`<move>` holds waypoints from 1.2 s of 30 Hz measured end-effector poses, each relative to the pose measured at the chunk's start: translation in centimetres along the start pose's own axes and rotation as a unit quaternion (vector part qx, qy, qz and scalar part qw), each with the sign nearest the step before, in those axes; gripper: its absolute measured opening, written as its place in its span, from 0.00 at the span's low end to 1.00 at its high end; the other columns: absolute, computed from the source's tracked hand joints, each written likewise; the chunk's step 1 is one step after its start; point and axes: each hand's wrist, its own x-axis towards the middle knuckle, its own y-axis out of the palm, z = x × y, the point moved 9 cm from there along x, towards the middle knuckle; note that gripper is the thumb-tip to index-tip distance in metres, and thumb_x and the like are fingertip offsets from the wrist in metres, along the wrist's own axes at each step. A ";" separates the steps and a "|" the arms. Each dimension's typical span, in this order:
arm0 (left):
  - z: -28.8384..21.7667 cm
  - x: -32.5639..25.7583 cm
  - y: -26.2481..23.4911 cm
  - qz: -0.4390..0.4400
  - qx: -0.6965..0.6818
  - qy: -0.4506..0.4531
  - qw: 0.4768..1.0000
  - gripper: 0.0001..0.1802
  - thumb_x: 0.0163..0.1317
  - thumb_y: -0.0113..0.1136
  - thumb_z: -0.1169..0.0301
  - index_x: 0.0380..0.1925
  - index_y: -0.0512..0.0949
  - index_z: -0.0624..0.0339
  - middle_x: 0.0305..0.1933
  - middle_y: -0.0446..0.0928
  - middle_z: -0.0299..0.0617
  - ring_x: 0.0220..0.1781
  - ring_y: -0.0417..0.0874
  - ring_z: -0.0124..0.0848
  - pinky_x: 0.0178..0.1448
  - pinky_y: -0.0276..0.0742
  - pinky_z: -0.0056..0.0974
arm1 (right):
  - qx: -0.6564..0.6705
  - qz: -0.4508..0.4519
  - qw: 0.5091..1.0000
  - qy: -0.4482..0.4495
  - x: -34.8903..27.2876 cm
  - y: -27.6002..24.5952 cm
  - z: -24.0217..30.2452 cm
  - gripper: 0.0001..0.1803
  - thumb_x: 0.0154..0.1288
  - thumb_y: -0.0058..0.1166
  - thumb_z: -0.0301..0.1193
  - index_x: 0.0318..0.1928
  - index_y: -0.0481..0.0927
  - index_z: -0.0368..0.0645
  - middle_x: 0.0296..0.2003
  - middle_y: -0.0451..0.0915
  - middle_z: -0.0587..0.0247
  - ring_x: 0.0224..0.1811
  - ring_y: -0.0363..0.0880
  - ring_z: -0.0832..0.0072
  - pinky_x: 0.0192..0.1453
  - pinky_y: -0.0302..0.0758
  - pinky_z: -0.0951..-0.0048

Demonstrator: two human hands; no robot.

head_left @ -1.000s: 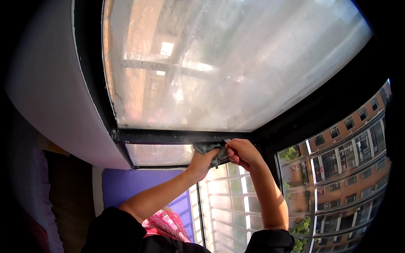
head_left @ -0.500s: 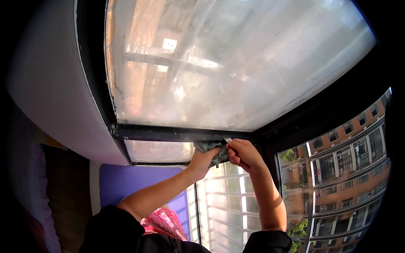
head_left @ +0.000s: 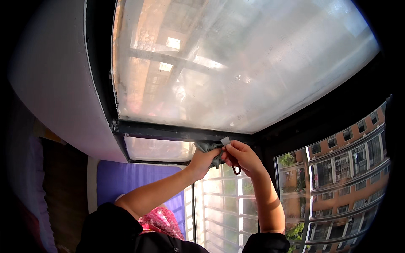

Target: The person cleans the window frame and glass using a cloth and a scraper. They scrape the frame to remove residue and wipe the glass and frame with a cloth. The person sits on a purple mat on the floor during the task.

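Note:
My left hand (head_left: 203, 162) grips a crumpled grey cloth (head_left: 207, 146) just below the black window frame bar (head_left: 168, 130). Close beside it, my right hand (head_left: 243, 157) is closed on a small tool (head_left: 225, 141) with a flat, pale grey blade; the fingers hide its middle. From under those fingers a dark loop (head_left: 237, 170) sticks out, seemingly the tool's other end. Above the bar stands a large hazy glass pane (head_left: 236, 80) with streaks and bright reflections. A narrow strip of glass (head_left: 158, 149) shows below the bar.
On the left a pale wall (head_left: 50, 80) meets the frame. Below lie a purple mat (head_left: 135, 179) and pink patterned fabric (head_left: 161, 222). White window bars (head_left: 223, 211) stand beneath my hands. Through glass at the right an orange-brown building (head_left: 346, 177) shows.
My right hand has turned and its fingers have shifted, so more of the blade and the dark loop show. My left hand stays nearly in place with the cloth.

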 end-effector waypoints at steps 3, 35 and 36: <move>-0.5 -0.3 -0.1 -0.063 0.008 0.017 0.998 0.10 0.56 0.49 0.81 0.38 0.73 0.62 0.38 0.76 0.39 0.39 0.78 0.29 0.44 0.75 0.32 | -0.108 -0.014 0.994 -0.015 0.3 -1.2 0.4 0.10 0.65 0.42 0.32 0.30 0.72 0.39 0.15 0.68 0.70 0.13 0.60 0.86 0.14 0.55 0.83; -0.1 -0.4 -0.4 -0.080 -0.011 0.027 0.996 0.13 0.54 0.53 0.81 0.41 0.71 0.63 0.40 0.75 0.38 0.40 0.77 0.26 0.42 0.73 0.31 | -0.214 -0.023 0.964 -0.156 0.5 -1.4 0.5 0.12 0.65 0.46 0.32 0.26 0.70 0.40 0.13 0.66 0.73 0.14 0.61 0.88 0.17 0.57 0.84; 0.0 -0.3 -0.3 -0.078 -0.015 0.024 0.997 0.13 0.54 0.53 0.81 0.41 0.71 0.63 0.40 0.75 0.38 0.40 0.77 0.26 0.42 0.73 0.31 | -0.216 -0.031 0.962 -0.164 0.4 -1.5 0.4 0.12 0.65 0.46 0.32 0.25 0.70 0.40 0.13 0.66 0.73 0.14 0.62 0.88 0.17 0.57 0.84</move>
